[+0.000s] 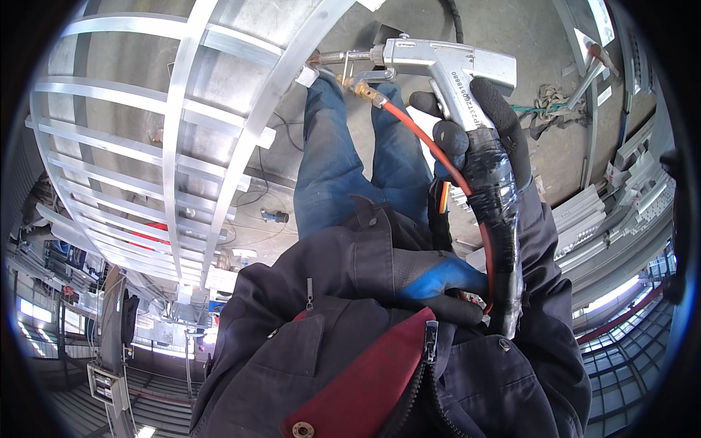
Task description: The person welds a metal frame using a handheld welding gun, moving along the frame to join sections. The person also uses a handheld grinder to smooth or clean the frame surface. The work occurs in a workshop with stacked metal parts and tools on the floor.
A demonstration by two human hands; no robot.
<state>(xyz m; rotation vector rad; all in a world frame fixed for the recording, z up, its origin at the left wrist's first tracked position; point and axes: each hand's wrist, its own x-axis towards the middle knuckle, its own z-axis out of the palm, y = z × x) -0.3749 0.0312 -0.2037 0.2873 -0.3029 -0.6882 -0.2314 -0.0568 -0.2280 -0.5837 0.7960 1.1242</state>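
My right hand (505, 123), in a dark glove, is wrapped round the grip of a silver welding gun (449, 62). The gun's nozzle (343, 57) points left and ends close to the edge of a ladder-like metal frame (252, 135). A brass valve fitting (371, 93) below the nozzle joins an orange hose (420, 135) that runs back along the grip. Black tape covers the thick cable (496, 190) behind the handle. Lower down, against my jacket, my left hand (445, 281) in a grey and blue glove closes on this cable; its fingertips are partly hidden.
The bright frame fills the left side, rising beside my legs. At right lie stacked metal profiles (621, 212), a hammer (599, 58) and a crumpled cloth (549, 106). A blue-black power tool (274, 216) and thin cords (255, 193) are on the concrete floor.
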